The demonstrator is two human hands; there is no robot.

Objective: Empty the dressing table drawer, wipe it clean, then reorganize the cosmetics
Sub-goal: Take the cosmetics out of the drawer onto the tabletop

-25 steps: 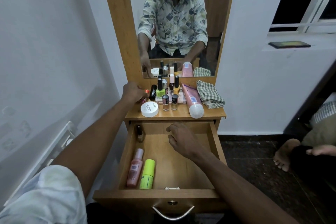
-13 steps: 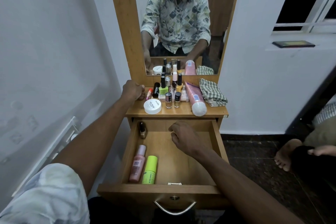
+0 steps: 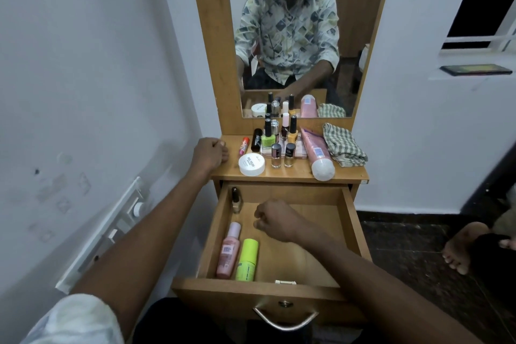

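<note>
1. Centrally, the drawer [image 3: 359,232] stands pulled out toward the viewer, below the counter [image 3: 296,174]. A metal handle [image 3: 284,319] hangs on its near front.
2. Left hand [image 3: 210,154]: rests on the far-left corner of the counter. The grip is a tight fist and nothing shows inside it. It lies just left of the lip balm [image 3: 243,146] and apart from it.
3. Right hand [image 3: 276,221]: sits over the far half of the drawer, knuckles up. The grip is narrow, with fingers curled under and thumb against forefinger, and no object is visible in it. Whether it touches the drawer floor cannot be told.
4. Cosmetics in the drawer, all along the left wall: a pink bottle [image 3: 230,251] and a green tube [image 3: 247,260] lie side by side at the near end. A small dark-capped bottle [image 3: 236,200] stands in the far-left corner.
5. A small white piece [image 3: 285,282] lies against the near wall of the drawer.
6. Cosmetics on the counter: a white jar [image 3: 251,164] sits nearest the left hand, with a black tube [image 3: 255,140] beyond it. Nail polishes cluster in the middle, among them a green polish [image 3: 267,137] and a yellow polish [image 3: 292,134]. Two small bottles [image 3: 276,155] stand upright in front of the cluster.
7. A pink tube [image 3: 318,153] lies right of the cluster, its white cap at the near edge.
8. A checked cloth [image 3: 343,145] is bunched on the right end, beside the pink tube.
9. A mirror [image 3: 296,36] rises behind the counter and reflects the seated person.
</note>
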